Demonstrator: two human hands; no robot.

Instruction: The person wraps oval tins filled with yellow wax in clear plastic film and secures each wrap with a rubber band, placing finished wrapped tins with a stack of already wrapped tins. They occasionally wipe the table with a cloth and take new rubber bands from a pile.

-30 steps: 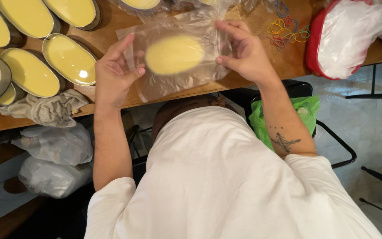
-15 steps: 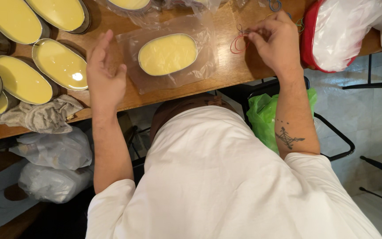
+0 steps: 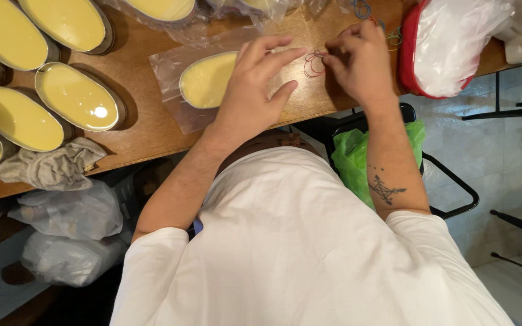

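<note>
From up here I see my left hand (image 3: 255, 90) lying flat on the clear plastic bag (image 3: 173, 63) that wraps an oval metal tin filled with pale yellow batter (image 3: 206, 78); its fingers (image 3: 273, 45) are spread wide, pressing the bag's open end against the brown wooden counter (image 3: 140, 130). That bagged tin sits near the counter's front edge, roughly at its middle. My right hand (image 3: 360, 63) is just beside the left, fingers pinched narrow on a thin red rubber band (image 3: 314, 63) that rests on the wood between the two hands. A loose heap of coloured rubber bands (image 3: 364, 9) lies beyond the right hand, toward the far edge.

To the left stand more uncovered oval tins of yellow batter (image 3: 77, 96), packed close together and running to the counter's left end, with a crumpled grey cloth (image 3: 43, 169) hanging over the front edge below them. Further bagged tins (image 3: 158, 9) sit along the far edge. At the right end is a red basin lined with a white plastic bag (image 3: 448, 42). Below the counter I see a green plastic bag (image 3: 357, 160) by my right forearm and grey plastic sacks (image 3: 70, 211) on the floor at the left.
</note>
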